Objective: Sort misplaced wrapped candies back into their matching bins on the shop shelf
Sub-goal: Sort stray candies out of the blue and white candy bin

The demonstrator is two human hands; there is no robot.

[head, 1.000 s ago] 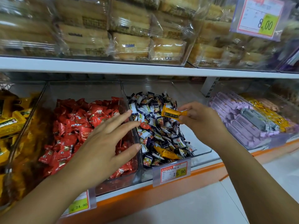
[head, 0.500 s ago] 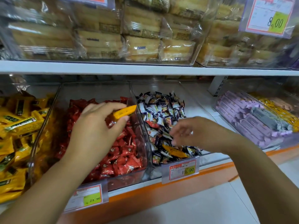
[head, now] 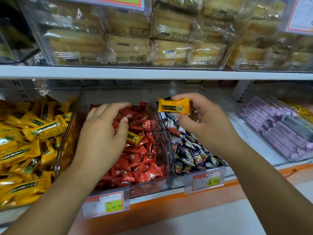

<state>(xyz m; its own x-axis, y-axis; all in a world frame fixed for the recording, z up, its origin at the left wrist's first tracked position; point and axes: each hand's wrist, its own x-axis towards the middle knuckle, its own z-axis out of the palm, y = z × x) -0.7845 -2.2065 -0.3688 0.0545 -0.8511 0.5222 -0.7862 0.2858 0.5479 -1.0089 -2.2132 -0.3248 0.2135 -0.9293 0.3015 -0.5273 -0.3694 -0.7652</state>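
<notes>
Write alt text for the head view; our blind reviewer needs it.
The right hand pinches a yellow candy above the bin of dark-wrapped candies; the left hand lies over the red candies, a second yellow candy showing beside its thumb.

Soft, even shop light falls from above and leaves no hard shadows. Above the long white shelf board (head: 152, 73), clear-wrapped pale cakes (head: 169, 48) throw white glare and smear into blur. Below it, the orange wrapped candy (head: 173, 106) and shiny red foil candies (head: 144, 158) look sharp. Toward its ends things stretch and soften, and the corner up-left of it sits dark.
</notes>
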